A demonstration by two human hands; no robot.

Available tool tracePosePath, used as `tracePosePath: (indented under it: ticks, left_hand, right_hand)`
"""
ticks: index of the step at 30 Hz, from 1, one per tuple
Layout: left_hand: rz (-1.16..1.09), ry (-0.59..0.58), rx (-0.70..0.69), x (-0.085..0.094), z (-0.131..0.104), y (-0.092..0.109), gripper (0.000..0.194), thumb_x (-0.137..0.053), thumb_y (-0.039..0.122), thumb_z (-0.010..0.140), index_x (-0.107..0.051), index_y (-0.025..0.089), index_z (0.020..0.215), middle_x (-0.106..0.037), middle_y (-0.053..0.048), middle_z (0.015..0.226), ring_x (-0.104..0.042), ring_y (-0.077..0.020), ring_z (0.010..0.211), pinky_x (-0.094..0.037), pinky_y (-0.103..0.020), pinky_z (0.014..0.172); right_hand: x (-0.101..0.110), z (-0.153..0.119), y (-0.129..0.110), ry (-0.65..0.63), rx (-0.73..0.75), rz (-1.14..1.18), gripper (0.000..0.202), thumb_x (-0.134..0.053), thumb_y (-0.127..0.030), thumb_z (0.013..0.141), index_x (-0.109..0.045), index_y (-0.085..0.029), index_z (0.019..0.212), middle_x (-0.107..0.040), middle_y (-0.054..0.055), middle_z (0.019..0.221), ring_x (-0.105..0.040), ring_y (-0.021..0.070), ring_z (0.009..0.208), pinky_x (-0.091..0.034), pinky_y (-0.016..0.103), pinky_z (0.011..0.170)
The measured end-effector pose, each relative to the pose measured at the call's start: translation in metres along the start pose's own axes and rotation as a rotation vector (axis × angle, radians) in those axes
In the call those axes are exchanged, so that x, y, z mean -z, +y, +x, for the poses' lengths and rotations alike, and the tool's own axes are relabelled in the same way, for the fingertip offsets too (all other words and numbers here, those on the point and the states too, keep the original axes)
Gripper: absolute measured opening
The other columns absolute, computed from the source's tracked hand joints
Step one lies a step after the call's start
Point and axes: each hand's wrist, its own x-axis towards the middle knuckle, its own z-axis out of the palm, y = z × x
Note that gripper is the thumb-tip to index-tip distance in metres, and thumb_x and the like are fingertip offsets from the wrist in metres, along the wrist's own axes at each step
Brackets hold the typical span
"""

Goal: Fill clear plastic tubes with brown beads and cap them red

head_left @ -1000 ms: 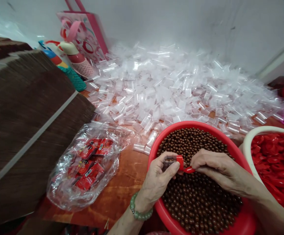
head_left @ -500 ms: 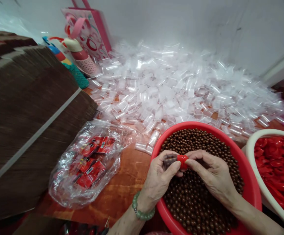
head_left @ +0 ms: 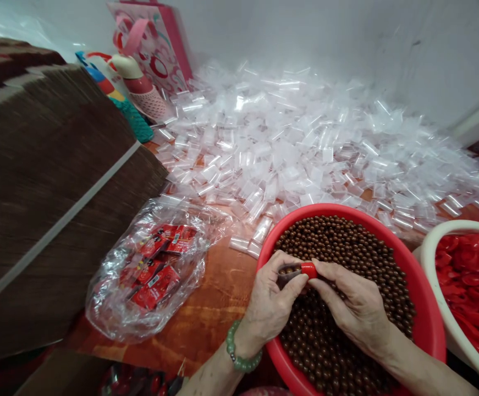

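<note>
While the left hand (head_left: 269, 302) holds a clear tube (head_left: 290, 275) in a narrow grip, the right hand (head_left: 352, 302) pinches the red cap (head_left: 309, 269) at the tube's three o'clock, both above the red basin (head_left: 429, 319) of brown balls (head_left: 325, 357)

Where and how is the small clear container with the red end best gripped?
Likely by its clear body, coming from the left as the left hand does: it lies roughly sideways, its red end pointing right, where the right hand pinches.
</note>
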Motion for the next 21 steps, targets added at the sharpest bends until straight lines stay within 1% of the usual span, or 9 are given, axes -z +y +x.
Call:
tracePosePath:
  ticks: [3,5,7,9,11,13,14,18,21]
  left_hand:
    - [0.059,-0.015,-0.032,0.002,0.001,-0.001,0.01,-0.068,0.025,0.083,-0.066,0.016,0.086,-0.06,-0.002,0.085,-0.056,-0.0146,0.081,-0.046,-0.025,0.078]
    - [0.023,-0.069,-0.003,0.002,0.001,-0.001,0.012,-0.067,0.026,0.084,-0.066,0.016,0.09,-0.061,-0.002,0.087,-0.056,-0.0145,0.079,-0.046,-0.026,0.077]
    - [-0.017,-0.106,0.037,0.001,0.001,0.0,0.016,-0.067,0.027,0.084,-0.066,0.016,0.096,-0.062,-0.003,0.089,-0.057,-0.0141,0.077,-0.046,-0.026,0.076]
    - [-0.022,-0.1,0.066,0.0,0.001,0.0,0.02,-0.067,0.026,0.084,-0.065,0.016,0.101,-0.064,-0.002,0.089,-0.057,-0.014,0.077,-0.046,-0.026,0.076]
    - [0.005,-0.084,0.088,-0.002,0.0,-0.001,0.021,-0.068,0.024,0.083,-0.065,0.016,0.102,-0.064,-0.002,0.085,-0.057,-0.0138,0.077,-0.045,-0.025,0.076]
    - [0.047,-0.111,0.11,-0.003,-0.001,-0.002,0.017,-0.068,0.024,0.082,-0.067,0.015,0.097,-0.063,-0.001,0.08,-0.056,-0.0136,0.074,-0.044,-0.025,0.074]
    - [0.063,-0.137,0.112,-0.003,-0.002,-0.003,0.016,-0.068,0.024,0.083,-0.068,0.015,0.096,-0.063,-0.001,0.079,-0.056,-0.0139,0.073,-0.044,-0.025,0.074]
    - [0.058,-0.239,0.087,-0.002,-0.003,-0.005,0.019,-0.064,0.026,0.086,-0.071,0.016,0.101,-0.065,-0.002,0.085,-0.058,-0.0175,0.082,-0.046,-0.028,0.081]
    - [0.03,-0.278,0.073,-0.002,-0.003,-0.005,0.021,-0.062,0.027,0.088,-0.072,0.017,0.103,-0.066,-0.002,0.088,-0.058,-0.0184,0.084,-0.046,-0.028,0.082]
  right_hand:
    - [0.002,0.001,0.002,-0.043,-0.023,0.037,0.028,-0.065,-0.009,0.085,-0.068,-0.021,0.111,-0.077,0.005,0.097,-0.074,0.0177,0.084,-0.062,0.027,0.08]
    - [0.006,0.002,0.006,-0.09,-0.096,0.08,0.021,-0.066,-0.013,0.086,-0.07,-0.022,0.105,-0.076,0.004,0.092,-0.073,0.0171,0.08,-0.062,0.026,0.074]
    - [0.012,0.002,0.011,-0.107,-0.175,0.116,0.017,-0.068,-0.018,0.086,-0.071,-0.022,0.103,-0.076,0.003,0.091,-0.073,0.0171,0.08,-0.062,0.026,0.073]
    - [0.017,0.004,0.015,-0.073,-0.246,0.153,0.018,-0.07,-0.021,0.086,-0.071,-0.023,0.104,-0.075,0.004,0.094,-0.073,0.0174,0.082,-0.061,0.028,0.075]
    - [0.02,0.007,0.016,-0.01,-0.287,0.2,0.021,-0.07,-0.022,0.086,-0.071,-0.023,0.106,-0.075,0.004,0.096,-0.072,0.0172,0.083,-0.061,0.028,0.075]
    - [0.021,0.012,0.013,0.025,-0.264,0.241,0.022,-0.068,-0.021,0.086,-0.07,-0.024,0.108,-0.075,0.004,0.097,-0.072,0.0175,0.085,-0.061,0.029,0.076]
    - [0.02,0.014,0.01,0.022,-0.221,0.252,0.023,-0.068,-0.019,0.086,-0.07,-0.025,0.109,-0.075,0.004,0.096,-0.072,0.0176,0.085,-0.061,0.03,0.076]
    - [0.014,0.022,0.002,-0.098,-0.03,0.243,0.029,-0.064,-0.01,0.086,-0.069,-0.024,0.111,-0.075,0.005,0.093,-0.071,0.0187,0.084,-0.06,0.032,0.075]
    - [0.013,0.021,0.003,-0.168,0.004,0.21,0.029,-0.063,-0.01,0.087,-0.068,-0.023,0.112,-0.074,0.006,0.095,-0.071,0.0198,0.085,-0.06,0.033,0.075]
